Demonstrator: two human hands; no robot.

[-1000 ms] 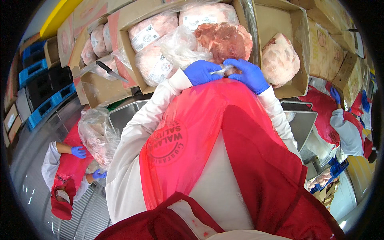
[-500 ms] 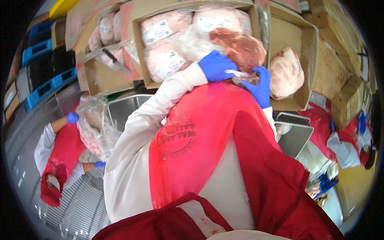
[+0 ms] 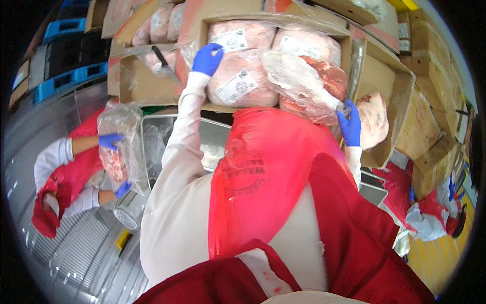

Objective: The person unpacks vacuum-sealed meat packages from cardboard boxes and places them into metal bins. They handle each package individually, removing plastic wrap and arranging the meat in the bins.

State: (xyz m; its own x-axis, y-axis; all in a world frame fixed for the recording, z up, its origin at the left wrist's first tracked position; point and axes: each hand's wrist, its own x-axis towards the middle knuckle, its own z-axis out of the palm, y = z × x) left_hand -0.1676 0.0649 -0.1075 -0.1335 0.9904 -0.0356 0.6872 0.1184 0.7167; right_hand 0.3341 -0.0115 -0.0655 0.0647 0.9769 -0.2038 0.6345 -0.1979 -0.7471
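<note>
My right hand (image 3: 350,124), in a blue glove, pinches the gathered end of a clear plastic bag (image 3: 298,76). The bag stretches up and left over a red piece of meat (image 3: 329,76), part of which shows beside it. Both lie over the right part of a cardboard box (image 3: 273,20) of wrapped meat packs. My left hand (image 3: 207,59), also gloved, is over the box's left side, next to a labelled meat pack (image 3: 235,83). Its fingers are loosely bent and apart, with nothing visible in them. A dark-handled knife (image 3: 164,63) lies to its left.
A pale, fatty meat piece (image 3: 373,121) rests in the right-hand cardboard box (image 3: 405,86). A smaller box (image 3: 147,88) is at left, above a metal tub (image 3: 215,137). At far left a co-worker's gloved hands (image 3: 110,141) hold a bag of meat (image 3: 114,164). Stacked boxes (image 3: 430,76) stand right.
My left hand has left the bag's end and moved up and left. My right hand keeps hold of the bag, now drawn across the meat. The whole view has shifted.
</note>
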